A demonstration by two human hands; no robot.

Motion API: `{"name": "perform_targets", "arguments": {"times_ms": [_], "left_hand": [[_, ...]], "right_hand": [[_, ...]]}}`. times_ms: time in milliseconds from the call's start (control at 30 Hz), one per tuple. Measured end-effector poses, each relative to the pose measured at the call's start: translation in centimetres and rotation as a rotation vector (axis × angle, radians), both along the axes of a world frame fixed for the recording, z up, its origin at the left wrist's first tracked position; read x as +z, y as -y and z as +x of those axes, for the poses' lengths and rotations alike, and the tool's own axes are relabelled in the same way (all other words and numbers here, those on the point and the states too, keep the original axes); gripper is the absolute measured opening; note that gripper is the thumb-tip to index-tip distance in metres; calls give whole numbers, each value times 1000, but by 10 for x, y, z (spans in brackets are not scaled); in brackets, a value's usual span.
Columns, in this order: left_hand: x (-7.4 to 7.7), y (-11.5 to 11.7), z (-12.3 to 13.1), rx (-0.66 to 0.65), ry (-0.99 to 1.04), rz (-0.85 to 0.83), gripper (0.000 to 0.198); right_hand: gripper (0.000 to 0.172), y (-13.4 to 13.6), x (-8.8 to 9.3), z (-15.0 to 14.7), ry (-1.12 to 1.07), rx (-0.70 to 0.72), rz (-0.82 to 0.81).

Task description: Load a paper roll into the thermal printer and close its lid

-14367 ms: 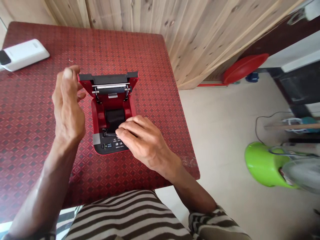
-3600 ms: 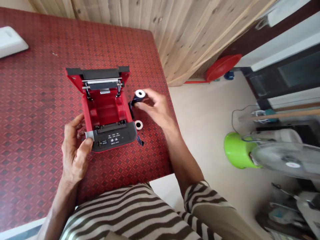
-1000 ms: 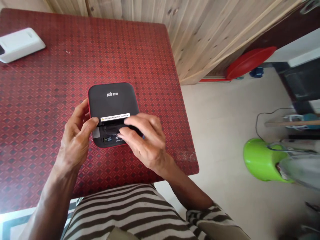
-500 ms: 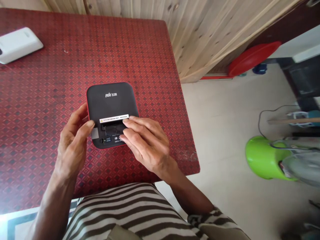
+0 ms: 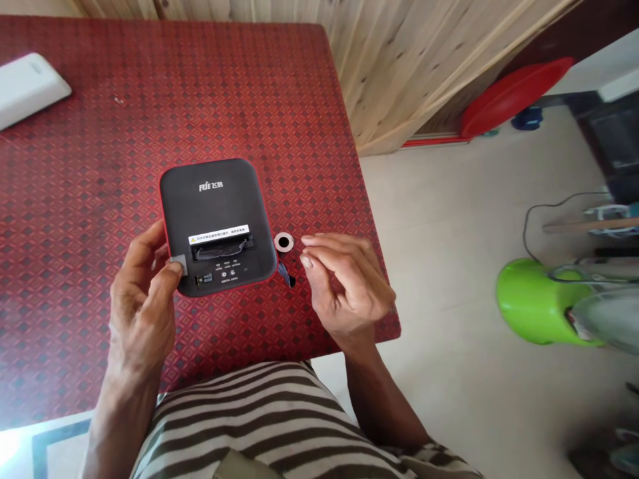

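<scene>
A small printer [image 5: 215, 223] with a black lid and red sides lies closed on the red patterned table [image 5: 90, 199]. A dark strip shows in its front slot [image 5: 220, 249]. My left hand [image 5: 144, 303] grips the printer's front left corner, thumb on a grey tab. My right hand [image 5: 344, 279] hovers just right of the printer, fingers loosely curled and apart, holding nothing. A small white roll core [image 5: 283, 241] stands on the table between the printer and my right fingers, with a dark scrap [image 5: 285, 274] below it.
A white flat device [image 5: 27, 86] lies at the table's far left. A wooden plank wall [image 5: 399, 60] stands behind. On the floor to the right are a red basin [image 5: 514, 93], a green bucket [image 5: 539, 303] and a fan [image 5: 606, 313].
The printer's lid, open 3.6 s ago, is closed. In the last half second my right hand lifted off the front slot and moved right, uncovering the roll core.
</scene>
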State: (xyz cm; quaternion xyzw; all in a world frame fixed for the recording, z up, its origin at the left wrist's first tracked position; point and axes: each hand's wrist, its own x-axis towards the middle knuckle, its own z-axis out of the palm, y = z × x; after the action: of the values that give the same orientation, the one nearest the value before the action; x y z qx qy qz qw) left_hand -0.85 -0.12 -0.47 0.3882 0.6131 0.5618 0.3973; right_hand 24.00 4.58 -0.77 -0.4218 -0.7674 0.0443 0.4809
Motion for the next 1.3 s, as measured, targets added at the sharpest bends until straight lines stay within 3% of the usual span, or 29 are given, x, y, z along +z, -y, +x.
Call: {"name": "perform_targets", "arguments": {"times_ms": [367,533,667,767,900,1100,1300], "left_hand": [[-4,1,5,12,-13,-26,48],[-14,3,0,-12,-31,7,48],[-24,4,-6,-52,-66,85,49],[-30,4,-9,-68,-140,137,52],[-34,4,-10,-62,-200,148,54],[-37,2,-11,-73,-197,158,52],[-35,2,-11,-68,-212,148,51]], "right_hand": [[16,-10,10,-13,-9,69,20],[11,-31,22,-25,52,164,-11],[17,-60,39,-56,438,313,-186],[23,-78,55,-90,784,349,-365],[29,-87,64,-118,1008,371,-423],[38,-92,58,-118,1008,402,-365],[28,-75,61,-99,866,402,-264]]}}
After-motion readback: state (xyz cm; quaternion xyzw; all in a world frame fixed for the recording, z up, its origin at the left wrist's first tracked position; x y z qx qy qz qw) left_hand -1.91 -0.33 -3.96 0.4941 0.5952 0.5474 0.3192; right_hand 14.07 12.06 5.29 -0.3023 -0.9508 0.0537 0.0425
